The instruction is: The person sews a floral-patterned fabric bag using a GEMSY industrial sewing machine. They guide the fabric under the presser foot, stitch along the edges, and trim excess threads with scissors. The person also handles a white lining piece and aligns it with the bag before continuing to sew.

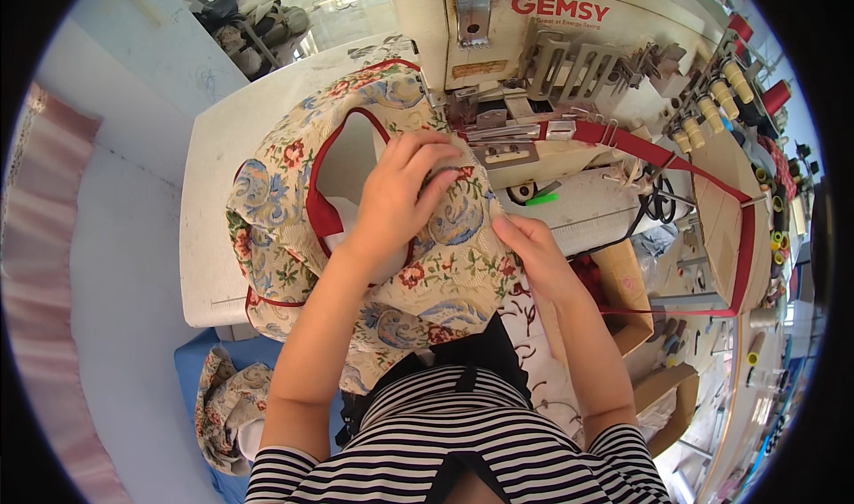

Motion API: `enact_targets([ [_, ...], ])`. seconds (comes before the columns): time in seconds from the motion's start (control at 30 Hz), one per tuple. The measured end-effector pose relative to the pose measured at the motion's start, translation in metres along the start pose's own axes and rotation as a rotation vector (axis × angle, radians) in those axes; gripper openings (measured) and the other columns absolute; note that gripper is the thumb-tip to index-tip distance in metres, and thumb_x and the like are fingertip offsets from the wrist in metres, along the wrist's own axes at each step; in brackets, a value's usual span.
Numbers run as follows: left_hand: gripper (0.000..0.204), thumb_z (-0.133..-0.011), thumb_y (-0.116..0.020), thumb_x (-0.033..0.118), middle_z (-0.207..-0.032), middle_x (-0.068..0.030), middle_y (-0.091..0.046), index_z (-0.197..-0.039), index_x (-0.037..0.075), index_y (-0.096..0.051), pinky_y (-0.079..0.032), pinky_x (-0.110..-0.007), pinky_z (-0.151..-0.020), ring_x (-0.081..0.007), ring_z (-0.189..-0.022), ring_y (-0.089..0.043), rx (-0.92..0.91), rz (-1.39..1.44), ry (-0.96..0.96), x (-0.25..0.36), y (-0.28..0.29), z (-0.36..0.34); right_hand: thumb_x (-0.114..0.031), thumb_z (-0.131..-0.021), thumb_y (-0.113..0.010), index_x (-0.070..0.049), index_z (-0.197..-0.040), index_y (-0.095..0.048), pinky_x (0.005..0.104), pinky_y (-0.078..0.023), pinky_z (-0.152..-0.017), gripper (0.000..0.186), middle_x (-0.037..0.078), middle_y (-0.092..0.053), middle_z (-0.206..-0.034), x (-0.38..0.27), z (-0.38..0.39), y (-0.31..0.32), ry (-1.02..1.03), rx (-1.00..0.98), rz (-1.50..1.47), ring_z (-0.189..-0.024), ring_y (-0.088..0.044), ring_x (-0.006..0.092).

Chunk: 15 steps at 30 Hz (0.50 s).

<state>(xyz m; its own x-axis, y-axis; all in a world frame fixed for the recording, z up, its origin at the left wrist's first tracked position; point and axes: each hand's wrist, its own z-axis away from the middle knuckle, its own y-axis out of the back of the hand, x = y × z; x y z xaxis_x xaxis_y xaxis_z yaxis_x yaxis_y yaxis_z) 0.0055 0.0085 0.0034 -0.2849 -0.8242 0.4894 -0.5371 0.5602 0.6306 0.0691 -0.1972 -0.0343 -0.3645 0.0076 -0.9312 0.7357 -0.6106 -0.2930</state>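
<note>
A cream floral fabric piece with red and blue flowers drapes over the sewing machine's bed and down towards my lap. Dark red binding edges a curved opening in it. My left hand lies over the fabric close to the stitching area, fingers bent and thumb on a fold of cloth. What its fingertips pinch is partly hidden. At the fabric's right edge, my right hand grips the cloth between thumb and fingers. The sewing machine stands just beyond both hands, a red binding strip running into its guide.
The white machine table extends left beside a pale wall. Another floral piece lies on a blue surface at lower left. Thread cones stand at right above cardboard boxes. A green clip-like object lies by the machine bed.
</note>
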Motion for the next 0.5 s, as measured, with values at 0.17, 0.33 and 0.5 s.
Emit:
enact_targets([
  [0.17, 0.017, -0.083, -0.064, 0.008, -0.110, -0.0094, -0.059, -0.100, 0.005, -0.063, -0.044, -0.036, -0.088, -0.0279, -0.105, -0.055, -0.015, 0.067, 0.004, -0.008, 0.002, -0.004, -0.029, -0.099, -0.049, 0.004, -0.107, -0.061, 0.0214, -0.046, -0.075, 0.036, 0.001, -0.064, -0.096, 0.000, -0.003, 0.000, -0.003, 0.013, 0.012, -0.084, -0.056, 0.0045],
  [0.33, 0.016, -0.084, -0.064, 0.009, -0.110, -0.0085, -0.059, -0.100, 0.005, -0.062, -0.042, -0.036, -0.092, -0.0275, -0.108, -0.053, -0.048, 0.107, 0.029, -0.014, 0.004, -0.008, -0.032, -0.098, -0.051, 0.003, -0.108, -0.061, 0.0213, -0.046, -0.074, 0.038, 0.001, -0.064, -0.096, 0.001, -0.009, 0.005, -0.011, -0.019, -0.012, -0.083, -0.056, 0.0046],
  [0.5, 0.014, -0.086, -0.063, 0.012, -0.111, -0.0076, -0.058, -0.099, 0.005, -0.063, -0.042, -0.036, -0.092, -0.0265, -0.107, -0.053, -0.037, 0.141, 0.054, -0.029, 0.005, -0.012, -0.030, -0.097, -0.052, 0.002, -0.103, -0.063, 0.0209, -0.044, -0.074, 0.034, 0.000, -0.064, -0.094, -0.004, -0.015, 0.001, 0.018, 0.048, 0.027, -0.083, -0.055, 0.0042],
])
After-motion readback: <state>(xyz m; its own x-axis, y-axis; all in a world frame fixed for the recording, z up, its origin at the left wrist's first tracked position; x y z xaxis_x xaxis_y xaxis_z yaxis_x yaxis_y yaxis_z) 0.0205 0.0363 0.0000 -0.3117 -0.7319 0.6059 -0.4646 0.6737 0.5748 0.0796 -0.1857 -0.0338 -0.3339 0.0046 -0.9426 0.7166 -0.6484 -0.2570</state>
